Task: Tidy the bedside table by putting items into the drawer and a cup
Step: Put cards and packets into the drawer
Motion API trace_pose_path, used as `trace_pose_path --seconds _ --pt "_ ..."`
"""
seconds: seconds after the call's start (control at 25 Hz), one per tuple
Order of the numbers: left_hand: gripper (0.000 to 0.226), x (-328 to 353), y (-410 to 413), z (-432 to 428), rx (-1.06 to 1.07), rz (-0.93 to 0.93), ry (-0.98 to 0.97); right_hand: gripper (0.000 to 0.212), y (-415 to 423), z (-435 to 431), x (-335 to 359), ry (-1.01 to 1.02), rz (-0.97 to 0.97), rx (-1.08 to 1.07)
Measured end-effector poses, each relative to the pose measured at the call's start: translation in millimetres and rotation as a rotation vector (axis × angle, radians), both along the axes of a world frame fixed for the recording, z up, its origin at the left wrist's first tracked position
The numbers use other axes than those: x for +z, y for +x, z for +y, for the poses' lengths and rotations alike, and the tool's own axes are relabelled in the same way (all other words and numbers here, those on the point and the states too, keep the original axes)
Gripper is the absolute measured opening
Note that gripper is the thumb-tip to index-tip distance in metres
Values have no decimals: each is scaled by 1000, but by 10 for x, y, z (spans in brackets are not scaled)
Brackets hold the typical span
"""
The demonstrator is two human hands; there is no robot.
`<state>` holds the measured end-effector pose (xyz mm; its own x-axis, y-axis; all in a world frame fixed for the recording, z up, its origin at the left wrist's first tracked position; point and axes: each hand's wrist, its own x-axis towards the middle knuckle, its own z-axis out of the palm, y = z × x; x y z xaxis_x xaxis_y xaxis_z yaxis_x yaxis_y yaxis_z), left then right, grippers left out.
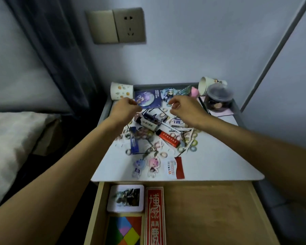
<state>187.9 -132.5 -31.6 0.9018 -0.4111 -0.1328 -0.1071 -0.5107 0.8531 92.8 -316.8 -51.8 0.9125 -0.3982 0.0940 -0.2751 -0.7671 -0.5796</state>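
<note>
My left hand (125,107) hovers over the back left of the white bedside table (219,156), fingers curled, fingertips at the left edge of a purple badge card (148,99). My right hand (184,107) is beside it, thumb and forefinger close together above a round character badge (168,93). Whether either hand holds something is not visible. A paper cup with orange prints (121,92) lies on its side at the back left. A second paper cup (206,85) lies at the back right. The wooden drawer (210,209) stands open below.
Small items litter the tabletop: a red lighter (168,139), a blue tube (133,142), hair ties, hairpins, acrylic charms (147,165) and a red-and-white card (175,167). A lidded jar (218,99) stands back right. The drawer holds a white box (125,198), a red box (154,216) and a tangram (125,230). A bed lies to the left.
</note>
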Motion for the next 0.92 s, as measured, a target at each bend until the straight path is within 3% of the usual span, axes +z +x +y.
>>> trace_pose_path --seconds 0.08,0.28,0.4,0.52,0.64,0.8,0.92 --pt "20 -124 276 -298 47 -62 102 28 298 -217 -41 -137 28 -5" --pt "69 -404 701 -870 174 -114 334 33 732 -740 -42 -496 131 -115" --pt "83 -445 719 -1048 232 -148 438 48 802 -926 -24 -550 277 -110" --pt "91 -461 736 -1071 265 -137 407 55 836 -998 -63 -551 330 -48" --pt "85 -452 746 -1014 215 -143 263 58 831 -995 -77 -565 307 -67" --pt "58 -382 760 -896 195 -166 62 36 778 -905 -66 -507 151 -50" --pt "45 -336 778 -802 172 -120 -107 32 746 -873 -33 -494 83 -54"
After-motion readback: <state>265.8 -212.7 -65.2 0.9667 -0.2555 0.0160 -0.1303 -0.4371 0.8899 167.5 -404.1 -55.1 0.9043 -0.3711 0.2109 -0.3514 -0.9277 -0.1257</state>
